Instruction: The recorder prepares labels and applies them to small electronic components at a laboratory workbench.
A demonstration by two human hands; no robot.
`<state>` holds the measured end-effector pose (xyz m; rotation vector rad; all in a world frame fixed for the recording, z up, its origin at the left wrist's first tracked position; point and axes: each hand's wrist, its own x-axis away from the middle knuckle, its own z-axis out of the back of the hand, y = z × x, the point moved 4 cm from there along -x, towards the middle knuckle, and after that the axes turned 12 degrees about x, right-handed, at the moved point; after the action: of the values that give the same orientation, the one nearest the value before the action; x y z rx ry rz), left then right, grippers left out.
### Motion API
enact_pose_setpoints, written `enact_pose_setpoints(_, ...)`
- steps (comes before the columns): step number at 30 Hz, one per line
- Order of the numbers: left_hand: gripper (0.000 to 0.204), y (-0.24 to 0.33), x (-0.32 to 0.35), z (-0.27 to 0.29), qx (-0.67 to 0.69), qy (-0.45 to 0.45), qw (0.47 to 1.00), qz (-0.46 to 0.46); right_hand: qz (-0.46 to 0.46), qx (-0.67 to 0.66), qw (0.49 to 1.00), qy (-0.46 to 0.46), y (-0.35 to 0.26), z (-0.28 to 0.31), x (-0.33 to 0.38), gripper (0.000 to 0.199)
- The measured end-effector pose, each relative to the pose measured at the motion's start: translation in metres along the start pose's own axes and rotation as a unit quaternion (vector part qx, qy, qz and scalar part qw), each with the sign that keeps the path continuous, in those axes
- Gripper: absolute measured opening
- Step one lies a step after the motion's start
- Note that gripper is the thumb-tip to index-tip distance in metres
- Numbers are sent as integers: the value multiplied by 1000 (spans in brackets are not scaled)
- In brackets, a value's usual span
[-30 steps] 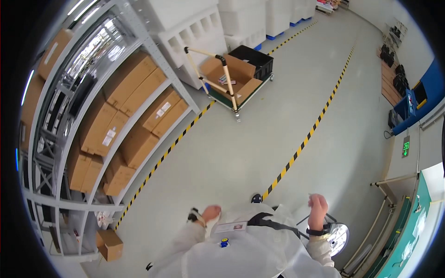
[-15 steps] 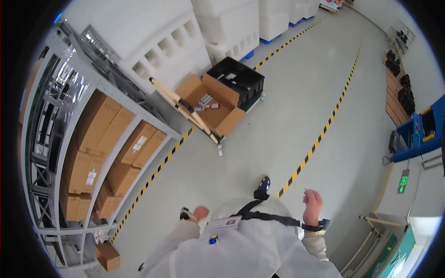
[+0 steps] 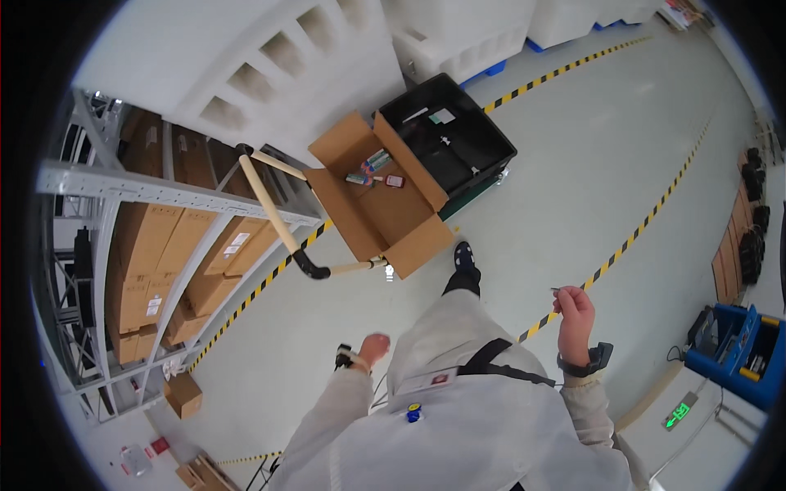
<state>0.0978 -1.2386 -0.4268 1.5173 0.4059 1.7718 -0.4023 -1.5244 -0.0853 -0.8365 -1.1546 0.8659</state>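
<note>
At the left, a metal shelf [image 3: 82, 180] loaded with cardboard cartons [image 3: 149, 237] stands along 1 striped tape line [image 3: 264, 282]. A pale tube handle [image 3: 268, 200] juts out beside it. The left hand [image 3: 375, 349] is curled but blurred; I cannot tell whether it grasps anything. Ahead, an open cardboard box [image 3: 405, 159] with small packages [image 3: 377, 161] inside adjoins a black crate [image 3: 479, 135]. 1 shoe [image 3: 465, 255] stands near the box's flap edge. Floor [image 3: 544, 204] stretches from the crate to the 2nd tape line [image 3: 624, 248]. Near that line in view, the right hand [image 3: 575, 304] pinches a small dark object [image 3: 556, 290] at its fingertips.
</note>
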Motion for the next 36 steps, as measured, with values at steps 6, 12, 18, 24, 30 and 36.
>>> enact_pose_setpoints(6,30,267,-158,-5,12,84,996,-37,-5,89,996,-12,-44,2,-129,12)
enact_pose_setpoints(12,27,436,-339,-15,38,185,975,-115,-48,143,987,-51,-50,0,-253,13)
enact_pose_setpoints(18,37,448,-510,-29,-70,250,962,-80,-84,215,968,-99,-43,-2,-357,13)
enact_pose_setpoints(24,47,424,-613,-3,-199,354,914,-25,-157,232,955,-98,-11,21,-421,10)
enact_pose_setpoints(30,31,421,-637,-7,-217,305,927,37,-176,252,947,-98,-2,14,-454,10)
enact_pose_setpoints(36,22,417,-574,-20,-90,397,912,38,-148,238,949,-146,-23,-5,-450,10)
